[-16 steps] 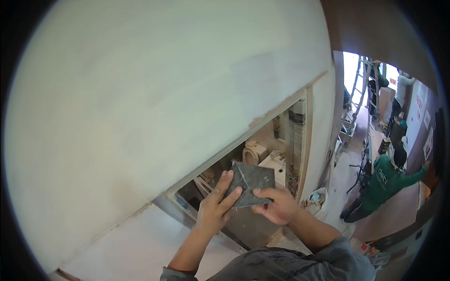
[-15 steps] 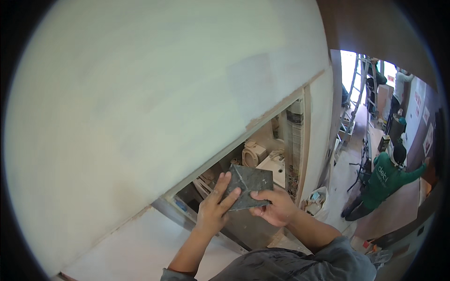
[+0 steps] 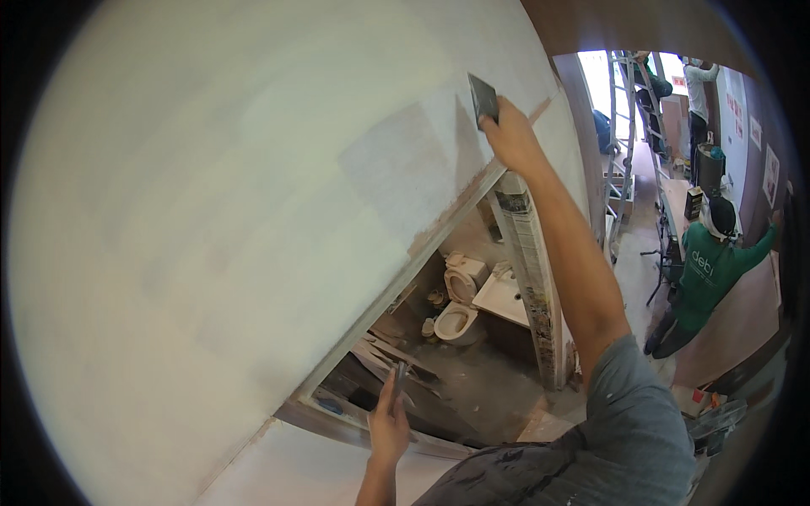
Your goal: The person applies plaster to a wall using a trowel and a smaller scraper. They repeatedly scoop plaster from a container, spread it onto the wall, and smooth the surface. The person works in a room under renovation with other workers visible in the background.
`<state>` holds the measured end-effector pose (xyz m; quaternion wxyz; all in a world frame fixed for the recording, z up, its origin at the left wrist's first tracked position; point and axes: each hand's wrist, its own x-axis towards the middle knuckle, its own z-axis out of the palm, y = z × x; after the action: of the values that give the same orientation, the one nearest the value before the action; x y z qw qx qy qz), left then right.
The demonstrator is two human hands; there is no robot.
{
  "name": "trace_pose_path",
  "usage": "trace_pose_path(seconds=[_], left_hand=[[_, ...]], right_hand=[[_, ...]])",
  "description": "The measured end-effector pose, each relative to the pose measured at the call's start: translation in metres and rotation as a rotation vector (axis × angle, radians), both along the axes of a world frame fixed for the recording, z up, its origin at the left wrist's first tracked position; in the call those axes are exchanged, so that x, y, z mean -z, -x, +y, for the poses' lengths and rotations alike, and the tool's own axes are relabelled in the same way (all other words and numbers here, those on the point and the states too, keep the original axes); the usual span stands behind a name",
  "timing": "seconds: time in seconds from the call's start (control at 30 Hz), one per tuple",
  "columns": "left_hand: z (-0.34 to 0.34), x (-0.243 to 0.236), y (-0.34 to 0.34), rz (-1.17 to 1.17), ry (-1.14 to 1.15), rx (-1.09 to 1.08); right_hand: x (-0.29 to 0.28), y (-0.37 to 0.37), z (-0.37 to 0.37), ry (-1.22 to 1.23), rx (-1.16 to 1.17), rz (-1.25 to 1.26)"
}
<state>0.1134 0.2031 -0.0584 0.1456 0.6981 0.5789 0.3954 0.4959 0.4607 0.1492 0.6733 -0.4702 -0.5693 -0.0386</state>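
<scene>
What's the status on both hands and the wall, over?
Right hand up, grip shut on putty knife against white wall. Left hand low, grip shut on second blade. Nothing in the way.

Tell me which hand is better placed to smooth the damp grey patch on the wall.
Right, probably. The right hand already presses a flat scraper blade against the wall beside that patch; the left hand hangs low, its grip on another tool.
</scene>
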Motion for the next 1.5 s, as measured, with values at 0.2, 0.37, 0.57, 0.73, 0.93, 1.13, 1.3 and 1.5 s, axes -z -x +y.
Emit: trace_pose_path(seconds=[0.2, 0.37, 0.57, 0.73, 0.93, 1.13, 1.3, 1.5], left_hand=[[-0.019, 0.043, 0.027, -0.123, 0.031, -0.111], [-0.031, 0.058, 0.034, -0.244, 0.223, -0.149], [-0.031, 0.081, 0.049, -0.2, 0.073, -0.117], [-0.029, 0.072, 0.053, -0.193, 0.146, -0.108], [-0.028, 0.064, 0.057, -0.231, 0.179, -0.059], [-0.019, 0.053, 0.048, -0.182, 0.131, -0.024], [-0.031, 0.046, 0.04, -0.394, 0.104, -0.061], [-0.05, 0.067, 0.045, -0.845, 0.216, -0.055]], right_hand=[[-0.04, -0.009, 0.038, 0.067, -0.063, -0.11], [-0.041, -0.006, 0.047, 0.036, -0.071, -0.103], [-0.033, 0.035, 0.017, -0.018, -0.083, -0.129], [-0.022, 0.088, -0.02, -0.102, -0.06, -0.134], [-0.015, 0.164, -0.087, -0.131, -0.112, -0.177], [-0.007, 0.214, -0.142, -0.138, -0.221, -0.254], [-0.001, 0.189, -0.149, -0.183, -0.291, -0.394], [-0.043, 0.014, -0.011, -0.057, 0.147, -0.126]])
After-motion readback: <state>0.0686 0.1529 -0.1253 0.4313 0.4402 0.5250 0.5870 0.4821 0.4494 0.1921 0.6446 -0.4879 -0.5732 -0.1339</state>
